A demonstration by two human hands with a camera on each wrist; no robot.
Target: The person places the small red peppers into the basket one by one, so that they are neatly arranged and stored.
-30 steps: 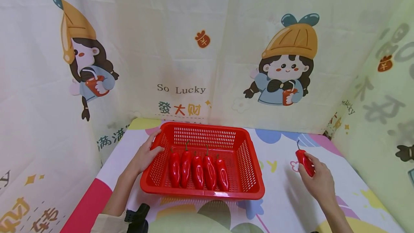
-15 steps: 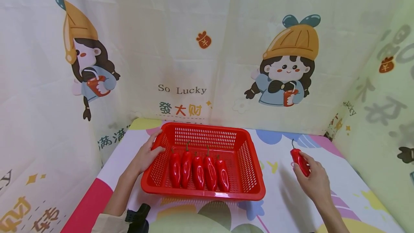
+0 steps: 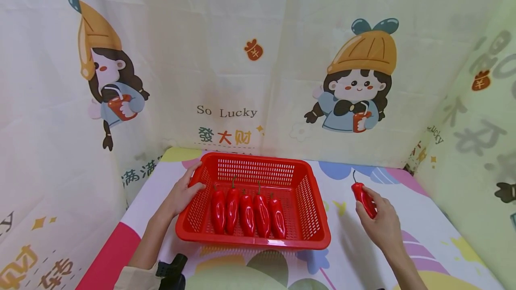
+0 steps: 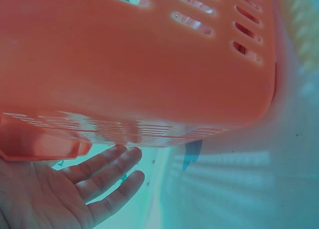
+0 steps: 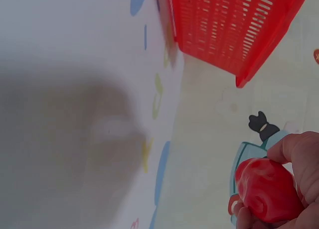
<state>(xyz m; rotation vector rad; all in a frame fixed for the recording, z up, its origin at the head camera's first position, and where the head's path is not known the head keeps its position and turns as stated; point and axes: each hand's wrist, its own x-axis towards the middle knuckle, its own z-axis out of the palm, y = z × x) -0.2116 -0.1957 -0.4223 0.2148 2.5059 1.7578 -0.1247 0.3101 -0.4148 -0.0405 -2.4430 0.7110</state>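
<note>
A red plastic basket (image 3: 258, 240) with slotted walls stands on the table, and several glossy red chili peppers (image 3: 247, 216) lie side by side in it, stems pointing away. My left hand (image 3: 180, 197) holds the basket's left rim, thumb over the inner side; in the left wrist view its fingers (image 4: 112, 164) stretch along the outside. Right of the basket, my right hand (image 3: 380, 225) pinches another red chili pepper (image 3: 361, 195) between thumb and fingers, its thin stem pointing up. This pepper hangs above the table, its blunt end (image 5: 266, 189) visible in the right wrist view.
The table (image 3: 342, 254) has a colourful printed cover. A printed cloth (image 3: 282, 57) with cartoon figures hangs behind it and along both sides. A dark wrist strap (image 3: 171, 270) sits on my left wrist near the table's front.
My right hand has moved left with the pepper, closer to the basket. My left hand, the basket and the peppers inside it stay where they were.
</note>
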